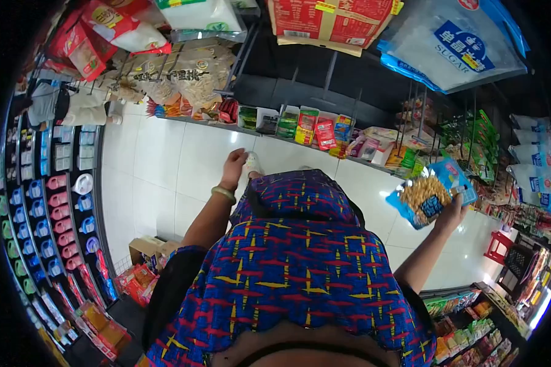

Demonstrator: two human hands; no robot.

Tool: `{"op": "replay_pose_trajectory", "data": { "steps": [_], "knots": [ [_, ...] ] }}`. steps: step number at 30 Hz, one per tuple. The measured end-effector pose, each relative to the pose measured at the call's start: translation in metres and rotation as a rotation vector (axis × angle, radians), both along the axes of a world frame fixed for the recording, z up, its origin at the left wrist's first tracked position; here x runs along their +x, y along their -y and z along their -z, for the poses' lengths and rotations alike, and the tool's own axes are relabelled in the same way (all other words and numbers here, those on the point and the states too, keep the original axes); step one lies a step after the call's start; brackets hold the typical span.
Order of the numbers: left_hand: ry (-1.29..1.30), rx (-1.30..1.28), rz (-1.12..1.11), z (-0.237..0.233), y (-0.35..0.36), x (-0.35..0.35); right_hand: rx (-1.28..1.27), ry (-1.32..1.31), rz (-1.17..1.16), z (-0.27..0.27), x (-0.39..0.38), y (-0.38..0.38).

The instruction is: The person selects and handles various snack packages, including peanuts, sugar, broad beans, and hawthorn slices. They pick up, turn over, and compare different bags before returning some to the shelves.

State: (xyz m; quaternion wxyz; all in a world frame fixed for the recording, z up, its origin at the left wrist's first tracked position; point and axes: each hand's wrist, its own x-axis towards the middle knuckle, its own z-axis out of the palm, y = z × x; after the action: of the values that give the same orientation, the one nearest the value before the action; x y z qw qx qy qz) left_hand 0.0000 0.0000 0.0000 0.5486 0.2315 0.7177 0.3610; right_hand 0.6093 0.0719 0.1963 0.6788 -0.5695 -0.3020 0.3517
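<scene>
At the far left, shelves hold rows of bottles (56, 220) in blue, pink and green. Above them, another person (46, 101) in a grey top and pale trousers stands beside the racks. Clear bags (193, 76) with dark lettering hang at the upper left, below red-and-white bags (122, 27). Lower down, an open cardboard box (144, 249) sits on the floor, just beside some red packs (142, 281).

Next comes the left hand (232, 170), held out over the pale floor tiles (141, 171), a bangle (224, 194) around its wrist. Its fingers curl loosely — whether the tips press together, I cannot tell. A white shoe (253, 163) shows just beside it, seen past the blue dress (294, 263) (red and yellow strokes all over it).

Ahead, a low shelf carries a row of small packets (306, 125), and a red-and-tan pack (330, 21) hangs above. Further right hangs a large bag marked SUGAR (462, 49).

On the right side, the right hand (452, 213) pinches the right-hand edge of a blue pouch (415, 194) — the pouch is tilted in the air over the floor, near the hanging goods, its clear window showing golden-brown pieces. Beyond the hand, a red stool (499, 246) stands near a dark crate (516, 267).
</scene>
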Motion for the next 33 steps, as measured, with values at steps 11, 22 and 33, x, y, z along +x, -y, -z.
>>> {"op": "replay_pose_trajectory", "data": {
  "steps": [11, 22, 33],
  "knots": [
    [0.368, 0.578, 0.506, -0.169, -0.09, 0.147, -0.207, 0.063, -0.616, 0.025, -0.25, -0.035],
    [0.255, 0.707, -0.383, -0.201, -0.137, 0.012, -0.489, -0.232, -0.855, 0.07, -0.274, -0.015],
    [0.005, 0.712, -0.396, -0.208, -0.142, 0.0, -0.65, -0.269, -0.577, 0.071, -0.263, 0.003]
  ]
}}
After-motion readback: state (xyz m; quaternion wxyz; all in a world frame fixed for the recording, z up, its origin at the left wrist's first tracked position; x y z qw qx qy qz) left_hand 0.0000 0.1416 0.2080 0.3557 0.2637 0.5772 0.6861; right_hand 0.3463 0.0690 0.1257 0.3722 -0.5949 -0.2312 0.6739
